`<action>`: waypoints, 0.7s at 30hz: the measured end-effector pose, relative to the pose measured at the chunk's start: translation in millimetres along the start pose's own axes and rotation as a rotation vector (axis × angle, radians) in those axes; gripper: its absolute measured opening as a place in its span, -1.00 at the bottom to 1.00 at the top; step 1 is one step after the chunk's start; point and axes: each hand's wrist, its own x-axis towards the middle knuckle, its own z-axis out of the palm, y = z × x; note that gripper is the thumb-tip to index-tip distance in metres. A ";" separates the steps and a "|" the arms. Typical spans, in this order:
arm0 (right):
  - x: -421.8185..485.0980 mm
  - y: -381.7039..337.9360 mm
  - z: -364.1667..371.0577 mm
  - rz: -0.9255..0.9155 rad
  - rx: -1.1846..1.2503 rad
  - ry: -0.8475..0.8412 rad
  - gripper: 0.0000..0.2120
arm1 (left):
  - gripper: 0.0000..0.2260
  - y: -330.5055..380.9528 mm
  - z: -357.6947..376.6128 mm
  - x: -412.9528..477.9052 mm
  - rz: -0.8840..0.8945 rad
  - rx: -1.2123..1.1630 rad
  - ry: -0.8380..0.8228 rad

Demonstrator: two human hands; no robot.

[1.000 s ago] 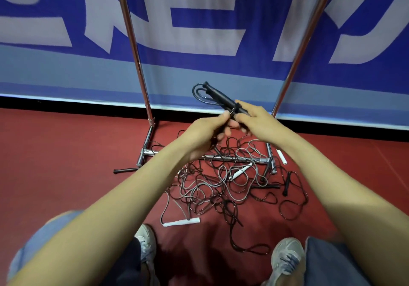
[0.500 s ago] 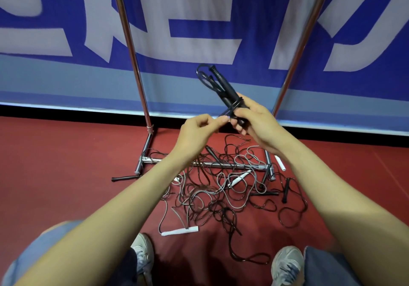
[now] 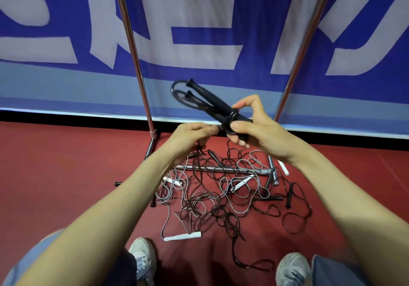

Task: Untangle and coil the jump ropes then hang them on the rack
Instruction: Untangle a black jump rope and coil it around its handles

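1. The black rope (image 3: 210, 103) is held just above the frame's centre. Its two handles (image 3: 200, 90) lie side by side, tips toward the upper left, and a cord loop curls off the tips.
2. Your right hand (image 3: 263, 130) grips the handles' lower end, with fingers curled underneath and the thumb raised above the cord turns (image 3: 231, 119) wound round them.
3. Your left hand (image 3: 190, 136) pinches the cord right beside those turns. A dark strand drops from it toward the pile (image 3: 221, 197).
4. You seem to be binding the coil shut. Hold the handles parallel, lay each turn snug against the last, and pull the tail taut with the left hand. First check that the hanging strand is free of the pile, or a tug will likely drag other ropes along.
5. The pile lies at lower centre on the red floor (image 3: 66, 175). In it black and grey cords cross over each other, with white handles (image 3: 182, 236) and black ones among them. Some cords lie across the rack's base bar (image 3: 221, 169).
6. No box or bin shows. The rack (image 3: 132, 53) is the only holder. Its two uprights run out of the top of the frame left and right, so you cannot tell what hangs on it.
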 end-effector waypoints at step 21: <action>2.0 40.6 -14.3 0.293 -0.777 0.098 -0.71 | -0.77 16.8 16.1 -6.7 0.085 0.575 -0.122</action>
